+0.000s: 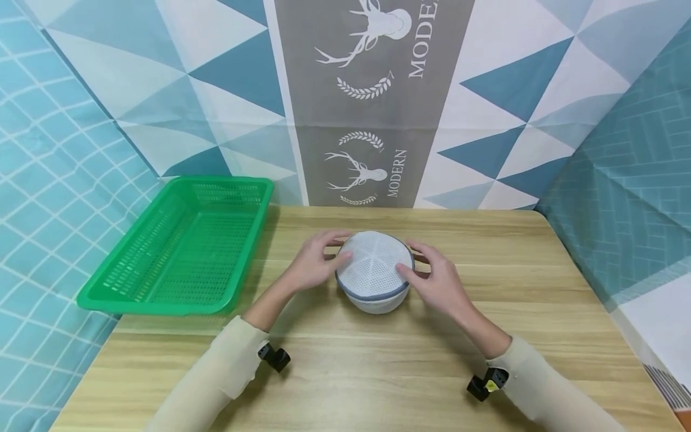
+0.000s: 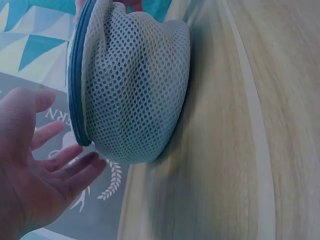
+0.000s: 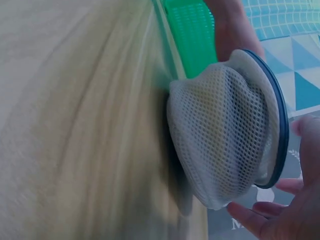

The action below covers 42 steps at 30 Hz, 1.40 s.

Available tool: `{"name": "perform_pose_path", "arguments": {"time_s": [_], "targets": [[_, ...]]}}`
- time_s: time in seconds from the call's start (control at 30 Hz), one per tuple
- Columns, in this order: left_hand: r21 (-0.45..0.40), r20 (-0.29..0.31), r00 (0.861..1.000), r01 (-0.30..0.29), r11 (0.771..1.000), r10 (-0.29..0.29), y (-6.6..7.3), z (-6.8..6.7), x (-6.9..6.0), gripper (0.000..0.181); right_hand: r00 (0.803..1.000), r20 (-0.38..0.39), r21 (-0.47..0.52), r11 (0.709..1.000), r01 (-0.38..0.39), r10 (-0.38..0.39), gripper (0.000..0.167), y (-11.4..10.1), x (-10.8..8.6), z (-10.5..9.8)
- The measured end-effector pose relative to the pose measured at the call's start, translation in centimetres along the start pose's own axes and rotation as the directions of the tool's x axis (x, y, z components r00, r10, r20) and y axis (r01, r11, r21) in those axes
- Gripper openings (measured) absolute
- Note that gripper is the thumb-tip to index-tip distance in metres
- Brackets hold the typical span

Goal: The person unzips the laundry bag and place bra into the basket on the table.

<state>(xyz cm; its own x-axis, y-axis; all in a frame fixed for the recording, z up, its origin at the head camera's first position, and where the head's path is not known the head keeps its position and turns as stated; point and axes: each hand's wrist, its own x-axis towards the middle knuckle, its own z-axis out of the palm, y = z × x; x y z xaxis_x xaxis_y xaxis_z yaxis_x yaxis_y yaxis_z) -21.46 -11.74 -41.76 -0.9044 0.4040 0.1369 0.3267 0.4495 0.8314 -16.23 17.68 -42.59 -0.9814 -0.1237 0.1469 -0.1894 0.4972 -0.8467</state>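
Observation:
A white mesh bag [image 1: 372, 264] with a dark blue-grey zipped rim sits on the wooden table, its round flat face up. My left hand [image 1: 315, 261] is at its left side, thumb over the top edge and relaxed fingers around the far side. On the right side, my right hand [image 1: 439, 282] has its thumb over the rim. In the left wrist view the left hand [image 2: 40, 165] has spread fingers close to the mesh bag [image 2: 135, 85]. The right wrist view shows the right hand [image 3: 295, 200] loosely open, one fingertip at the mesh bag [image 3: 220, 130].
A green plastic basket [image 1: 200, 258] with perforated sides stands at the left of the wooden table [image 1: 345, 372]. Behind the table hangs a patterned cloth [image 1: 367, 108] with triangles, deer heads and lettering. Tiled-pattern coverings flank both sides.

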Motion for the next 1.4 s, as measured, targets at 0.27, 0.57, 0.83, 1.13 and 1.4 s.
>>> {"name": "perform_pose_path", "arguments": {"time_s": [0.27,0.57,0.83,1.13,1.4], "targets": [[0.07,0.049,0.999,-0.017,0.997,0.013,-0.1,0.2,0.3,0.048,0.999,0.016,-0.018,0.999,0.029,-0.029,0.06,0.4,-0.2,1.2],[0.114,0.042,0.998,-0.054,0.992,0.05,-0.2,0.0,-0.1,0.042,0.998,0.047,-0.061,0.997,0.043,-0.04,0.06,0.5,0.9,0.4],[0.073,0.052,0.999,-0.01,0.997,0.007,-0.4,0.1,-1.1,0.036,0.998,0.031,-0.078,0.995,0.053,-0.051,0.056,0.7,1.6,-0.2],[0.083,0.022,1.0,-0.006,0.997,0.004,0.2,0.1,-0.5,0.044,0.999,0.0,-0.074,0.997,0.033,-0.033,0.06,0.5,0.8,-0.7],[0.169,0.016,0.998,-0.069,0.983,0.067,0.5,0.6,0.2,0.052,0.998,0.01,-0.054,0.996,0.065,-0.065,0.065,0.2,-0.3,-0.4]]}}
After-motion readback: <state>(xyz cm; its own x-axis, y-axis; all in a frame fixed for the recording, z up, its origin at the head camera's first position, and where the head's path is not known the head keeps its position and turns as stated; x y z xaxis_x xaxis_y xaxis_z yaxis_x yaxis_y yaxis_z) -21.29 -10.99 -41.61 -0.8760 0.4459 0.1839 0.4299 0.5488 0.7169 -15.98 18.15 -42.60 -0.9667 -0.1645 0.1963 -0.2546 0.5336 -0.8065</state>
